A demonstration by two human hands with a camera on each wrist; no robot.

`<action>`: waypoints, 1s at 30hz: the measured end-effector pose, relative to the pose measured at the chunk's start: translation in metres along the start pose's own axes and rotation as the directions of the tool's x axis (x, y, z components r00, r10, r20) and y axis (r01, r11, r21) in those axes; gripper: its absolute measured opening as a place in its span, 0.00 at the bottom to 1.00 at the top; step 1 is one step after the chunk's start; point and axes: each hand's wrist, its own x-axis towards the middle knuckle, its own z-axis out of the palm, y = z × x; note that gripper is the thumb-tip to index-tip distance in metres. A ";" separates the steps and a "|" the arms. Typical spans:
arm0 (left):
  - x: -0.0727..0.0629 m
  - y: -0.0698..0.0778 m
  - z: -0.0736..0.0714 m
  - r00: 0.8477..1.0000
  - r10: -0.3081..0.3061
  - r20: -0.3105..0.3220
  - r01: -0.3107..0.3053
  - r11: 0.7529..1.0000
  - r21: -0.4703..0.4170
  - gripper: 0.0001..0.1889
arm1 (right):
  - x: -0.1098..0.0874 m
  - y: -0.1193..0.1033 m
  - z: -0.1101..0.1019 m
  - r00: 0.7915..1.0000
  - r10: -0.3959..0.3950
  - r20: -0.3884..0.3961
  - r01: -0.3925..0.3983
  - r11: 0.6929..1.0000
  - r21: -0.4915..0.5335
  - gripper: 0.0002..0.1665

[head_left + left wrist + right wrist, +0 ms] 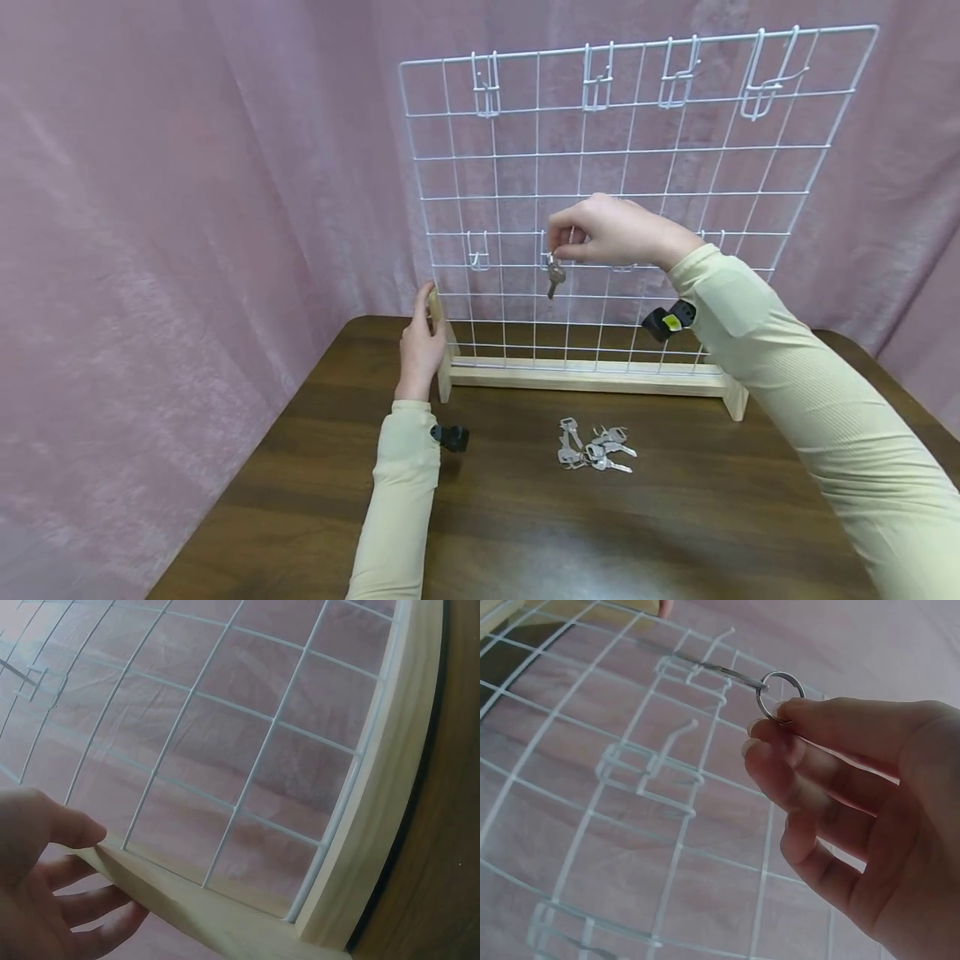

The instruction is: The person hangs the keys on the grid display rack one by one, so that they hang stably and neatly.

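My right hand pinches a metal key ring between thumb and fingertips. From the ring hangs a silver key, in front of the white wire grid. A lower-row hook is close by the hand in the right wrist view. At the grid's left side, my left hand grips the upright wooden end post of the stand, with the thumb on one face and fingers on the other.
Several loose keys with rings lie on the brown wooden table before the stand's wooden base. Along the grid's top hang several white hooks, with a second row lower down. Behind everything hangs a pink curtain.
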 end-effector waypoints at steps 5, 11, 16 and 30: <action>0.000 0.000 0.001 1.000 -0.007 0.006 0.007 1.000 -0.007 0.32 | 0.011 -0.002 -0.017 1.000 0.003 -0.014 -0.003 1.000 -0.018 0.04; 0.001 0.001 -0.002 1.000 -0.018 0.012 0.018 1.000 -0.003 0.33 | 0.021 -0.012 -0.043 0.997 0.006 -0.082 -0.011 0.998 -0.057 0.06; 0.001 0.000 -0.003 1.000 -0.020 0.002 0.020 1.000 -0.017 0.33 | 0.031 -0.021 -0.060 0.981 0.018 -0.196 -0.039 0.994 -0.102 0.07; -0.004 0.002 -0.008 1.000 0.008 -0.012 -0.008 0.999 0.043 0.33 | 0.053 -0.051 -0.081 0.886 -0.040 -0.462 -0.078 0.969 -0.233 0.12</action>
